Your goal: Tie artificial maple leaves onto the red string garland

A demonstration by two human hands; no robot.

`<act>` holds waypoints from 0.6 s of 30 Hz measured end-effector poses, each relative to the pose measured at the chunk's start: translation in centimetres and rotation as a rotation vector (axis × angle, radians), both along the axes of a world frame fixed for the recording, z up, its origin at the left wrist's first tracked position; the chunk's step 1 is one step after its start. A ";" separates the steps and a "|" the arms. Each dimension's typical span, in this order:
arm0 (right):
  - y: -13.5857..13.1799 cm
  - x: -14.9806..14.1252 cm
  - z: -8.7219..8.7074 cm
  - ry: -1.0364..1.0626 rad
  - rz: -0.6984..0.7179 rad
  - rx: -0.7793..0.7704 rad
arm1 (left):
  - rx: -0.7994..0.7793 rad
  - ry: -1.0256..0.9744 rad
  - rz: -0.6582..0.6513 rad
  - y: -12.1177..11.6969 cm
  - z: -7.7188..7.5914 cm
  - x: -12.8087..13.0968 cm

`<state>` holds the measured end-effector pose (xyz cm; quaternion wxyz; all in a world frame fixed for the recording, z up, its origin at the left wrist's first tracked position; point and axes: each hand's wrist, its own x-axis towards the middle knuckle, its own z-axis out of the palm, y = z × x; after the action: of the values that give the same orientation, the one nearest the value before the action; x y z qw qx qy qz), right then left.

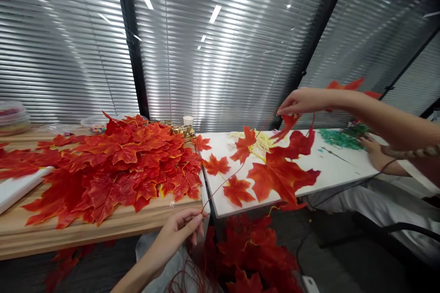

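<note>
My left hand (180, 231) is low in the middle and pinches the near end of a thin red wire (225, 182). The wire runs up and right to my right hand (300, 100), which is raised over the white table (338, 169) and pinches the far end. Red maple leaves (280, 176) hang from the wire below my right hand, one of them large. More loose red wire trails down under my left hand.
A big pile of red maple leaves (113, 162) covers the wooden table (103, 231) on the left. More leaves (252, 252) lie below the table edge. Another person's hand (374, 152) rests by green material (338, 138). A paper cup (188, 120) stands at the back.
</note>
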<state>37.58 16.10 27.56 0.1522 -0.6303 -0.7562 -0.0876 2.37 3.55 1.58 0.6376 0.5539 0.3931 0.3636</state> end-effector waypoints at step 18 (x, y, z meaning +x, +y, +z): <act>0.2 -9.9 13.2 -0.441 0.014 0.738 | 0.091 -0.524 0.162 1.3 11.4 4.3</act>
<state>27.69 16.28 40.71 0.2030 -0.4946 -0.6928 -0.4839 6.65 4.82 12.96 0.6607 0.4357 0.2411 0.5617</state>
